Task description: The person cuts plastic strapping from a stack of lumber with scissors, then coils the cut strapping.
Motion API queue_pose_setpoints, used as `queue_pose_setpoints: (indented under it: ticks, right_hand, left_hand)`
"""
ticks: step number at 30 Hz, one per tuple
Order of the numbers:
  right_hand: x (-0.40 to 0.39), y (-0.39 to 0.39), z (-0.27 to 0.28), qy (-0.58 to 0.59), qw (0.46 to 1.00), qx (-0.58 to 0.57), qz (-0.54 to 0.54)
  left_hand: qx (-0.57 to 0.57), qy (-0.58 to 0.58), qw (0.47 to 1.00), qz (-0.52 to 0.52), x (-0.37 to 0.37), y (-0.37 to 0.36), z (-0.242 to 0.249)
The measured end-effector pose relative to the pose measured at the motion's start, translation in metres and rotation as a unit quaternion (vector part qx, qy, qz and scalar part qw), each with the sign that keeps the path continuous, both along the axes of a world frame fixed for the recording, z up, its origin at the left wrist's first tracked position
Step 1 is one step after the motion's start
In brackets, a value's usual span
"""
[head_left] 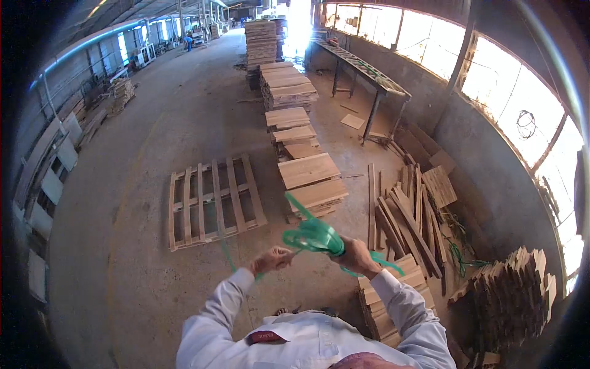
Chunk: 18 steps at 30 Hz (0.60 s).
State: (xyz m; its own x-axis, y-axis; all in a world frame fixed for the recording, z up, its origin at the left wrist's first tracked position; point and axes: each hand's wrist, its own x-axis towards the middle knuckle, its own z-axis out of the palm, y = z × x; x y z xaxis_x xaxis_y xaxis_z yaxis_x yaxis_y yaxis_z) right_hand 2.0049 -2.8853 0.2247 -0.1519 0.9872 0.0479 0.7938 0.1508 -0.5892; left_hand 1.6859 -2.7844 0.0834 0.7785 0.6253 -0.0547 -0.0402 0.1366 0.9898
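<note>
A bundle of green strap point(316, 235) is held up in front of the body, with my right hand point(356, 257) closed round its right end. Loose ends stick out at the upper left and lower right of the bundle. Just left of it, my left hand point(272, 260) is closed in a pinch on a thin green strand that runs toward the bundle. Another length of strand hangs down past the left wrist, over the floor near the pallet. Both sleeves are light coloured.
A wooden pallet point(215, 202) lies on the floor at left. Stacked boards point(309, 170) run in a row ahead. Loose planks point(402, 212), a board pile point(510, 301) and a long metal-legged table point(369, 74) are at right. A distant person point(188, 42) stands at upper left.
</note>
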Motion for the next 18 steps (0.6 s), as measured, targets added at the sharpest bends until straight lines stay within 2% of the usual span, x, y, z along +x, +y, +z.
queue_pose_setpoints:
  ticks: [2,4,5,8,11,14,17,18]
  right_hand:
    - [0.012,0.006,-0.026,0.059,0.997,-0.006,-0.049]
    - [0.021,0.013,-0.047,0.146,0.986,-0.004,-0.081]
    - [0.014,0.015,-0.027,0.187,0.976,-0.032,-0.108]
    - [0.024,0.033,-0.041,0.147,0.983,-0.005,-0.108]
    - [0.025,0.035,-0.047,0.078,0.989,-0.047,-0.115]
    - [0.024,0.040,-0.057,0.070,0.990,-0.039,-0.119]
    - [0.028,0.045,-0.063,0.083,0.988,-0.041,-0.126]
    - [0.031,0.045,-0.064,0.085,0.987,-0.047,-0.128]
  left_hand:
    - [-0.086,0.044,0.995,0.032,-0.004,-0.018,0.007]
    - [0.139,0.088,0.980,0.112,0.016,-0.038,0.004]
    - [0.246,0.110,0.951,0.153,0.026,-0.050,-0.001]
    - [0.405,0.214,0.871,0.178,0.039,-0.064,-0.028]
    - [0.349,0.362,0.836,0.219,0.041,-0.063,-0.028]
    - [0.313,0.426,0.815,0.237,0.041,-0.071,-0.007]
    - [0.339,0.451,0.816,0.127,0.036,-0.083,-0.012]
    - [0.326,0.381,0.856,0.122,0.037,-0.090,-0.014]
